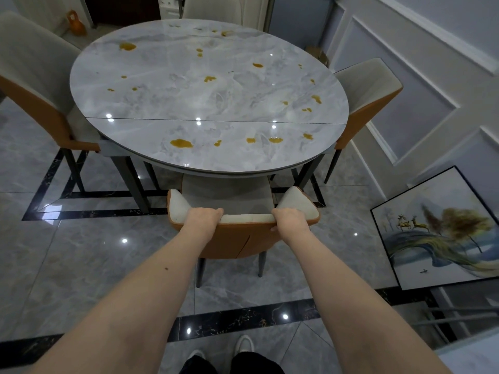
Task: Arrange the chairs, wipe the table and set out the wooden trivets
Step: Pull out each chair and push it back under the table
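A round grey marble table (162,103) stands in the middle, spotted with several yellow-orange stains. The near chair (243,197), cream inside and orange outside, sits at the table's front edge with its seat partly under the top. My left hand (204,218) grips the top of its backrest on the left. My right hand (290,221) grips the same backrest on the right. No wooden trivets or cloth are in view.
A chair (35,85) stands at the table's left, another chair (370,95) at the right, and a third chair (212,8) at the far side. A framed picture (437,230) leans on the right wall. An orange kettlebell (75,22) sits far left on the floor.
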A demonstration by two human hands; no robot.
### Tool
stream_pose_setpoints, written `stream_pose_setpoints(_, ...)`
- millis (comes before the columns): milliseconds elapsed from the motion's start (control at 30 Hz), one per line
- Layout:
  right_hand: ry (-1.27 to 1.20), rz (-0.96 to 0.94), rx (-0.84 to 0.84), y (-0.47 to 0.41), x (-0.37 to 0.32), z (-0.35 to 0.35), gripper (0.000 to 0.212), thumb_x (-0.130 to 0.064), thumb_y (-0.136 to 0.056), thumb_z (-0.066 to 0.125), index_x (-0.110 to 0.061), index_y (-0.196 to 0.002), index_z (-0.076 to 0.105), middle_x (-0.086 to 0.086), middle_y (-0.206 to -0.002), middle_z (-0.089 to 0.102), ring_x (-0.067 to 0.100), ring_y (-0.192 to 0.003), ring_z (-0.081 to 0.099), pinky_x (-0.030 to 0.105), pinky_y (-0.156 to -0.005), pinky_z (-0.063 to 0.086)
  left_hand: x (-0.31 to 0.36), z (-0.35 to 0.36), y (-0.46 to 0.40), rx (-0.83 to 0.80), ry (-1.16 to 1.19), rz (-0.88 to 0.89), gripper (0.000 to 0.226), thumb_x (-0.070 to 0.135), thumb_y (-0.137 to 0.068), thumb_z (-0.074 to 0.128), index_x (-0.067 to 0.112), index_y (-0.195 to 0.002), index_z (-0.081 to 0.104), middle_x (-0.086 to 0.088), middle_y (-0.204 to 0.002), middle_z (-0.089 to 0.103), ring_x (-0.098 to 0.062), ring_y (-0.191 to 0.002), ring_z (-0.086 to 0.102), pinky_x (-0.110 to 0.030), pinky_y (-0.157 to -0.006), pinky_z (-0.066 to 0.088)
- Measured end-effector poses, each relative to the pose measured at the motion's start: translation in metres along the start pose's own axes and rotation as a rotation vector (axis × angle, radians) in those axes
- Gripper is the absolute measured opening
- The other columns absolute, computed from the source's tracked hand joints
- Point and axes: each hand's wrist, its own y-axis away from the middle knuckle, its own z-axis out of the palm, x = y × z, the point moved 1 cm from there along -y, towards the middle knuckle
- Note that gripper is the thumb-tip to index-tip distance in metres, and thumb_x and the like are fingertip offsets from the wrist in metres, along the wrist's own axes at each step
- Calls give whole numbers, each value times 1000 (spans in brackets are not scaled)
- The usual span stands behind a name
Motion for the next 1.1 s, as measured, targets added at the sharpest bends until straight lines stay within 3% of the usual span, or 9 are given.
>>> stream_pose_setpoints(133, -28, -46, -11, -4, 6, 2, 30, -28, -91, 59, -15, -117, 52, 8, -114, 62, 29, -108, 57, 37, -86, 42, 3, -11, -2, -149, -13, -16, 47, 19, -84, 66, 15, -125, 43, -6, -121, 57, -25, -111, 56, -32, -77, 40)
stream_pose_setpoints(300, -248, -122, -28, -2, 39, 1, 46, -35, -86, 65, -22, -128, 53, 4, -121, 60, 25, -114, 55, 37, -95, 45, 34, -43, -20, -382, 28, -24, 74, 37, -81, 72, 10, -140, 38, -6, -138, 47, -29, -124, 49, -38, -101, 43)
stream_pose_setpoints(467, -310, -94, 8, 2, 116, -8, 59, -49, -80, 68, -24, -131, 52, -1, -129, 56, 20, -119, 52, 37, -98, 46, 102, -89, -53, -208, 226, 176, 60, 34, -79, 73, 14, -131, 49, -2, -132, 51, -26, -118, 52, -39, -98, 45)
stream_pose_setpoints(633, -366, 16, 58, -1, 239, -12, 45, -34, -89, 63, -19, -131, 54, 2, -133, 56, 19, -122, 51, 32, -99, 44, 201, -135, -99, -94, 233, 266, 47, 30, -89, 63, 10, -130, 53, -6, -128, 55, -26, -116, 53, -34, -95, 45)
stream_pose_setpoints(867, -388, 191, 71, -9, 401, -20, 51, -32, -91, 61, -17, -138, 46, 6, -138, 50, 23, -125, 49, 33, -100, 41, 335, -174, -151, -122, 211, 296, 41, 32, -91, 57, 14, -127, 51, -4, -128, 52, -26, -114, 53, -34, -93, 46)
stream_pose_setpoints(1100, -398, 217, 106, -48, 504, -26, 54, -29, -90, 61, -21, -140, 42, 7, -139, 49, 25, -124, 50, 36, -100, 44, 428, -211, -226, -139, 37, 298, 40, 26, -94, 49, 13, -132, 46, -6, -133, 49, -28, -118, 50, -40, -99, 43)
